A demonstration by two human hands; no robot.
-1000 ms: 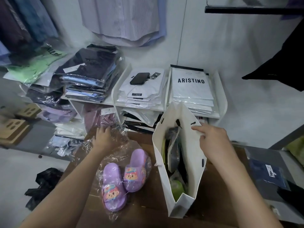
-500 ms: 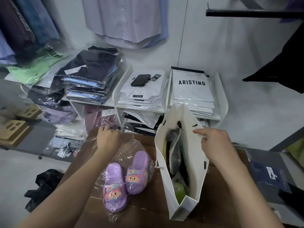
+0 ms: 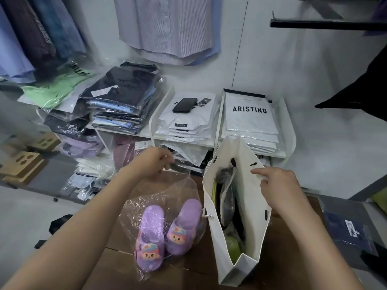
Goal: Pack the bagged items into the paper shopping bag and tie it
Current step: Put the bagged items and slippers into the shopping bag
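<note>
A clear plastic bag (image 3: 167, 195) holding a pair of purple slippers (image 3: 165, 231) hangs just over the brown cardboard surface (image 3: 282, 237). My left hand (image 3: 152, 162) grips the bag's gathered top and lifts it. To its right a white paper shopping bag (image 3: 215, 222) stands open, with several bagged items and something green inside. My right hand (image 3: 278, 185) pinches the bag's right rim and holds the mouth open.
Behind the cardboard surface a white shelf (image 3: 217, 143) carries stacks of bagged folded shirts, with a black phone (image 3: 184, 105) on one stack. More bagged clothes are piled at the left. Shirts hang on the wall above. A dark blue packet (image 3: 351, 233) lies at the right.
My left hand has closed on the top of the slipper bag and raised it up and to the right, toward the paper bag. My right hand keeps its hold on the rim.
</note>
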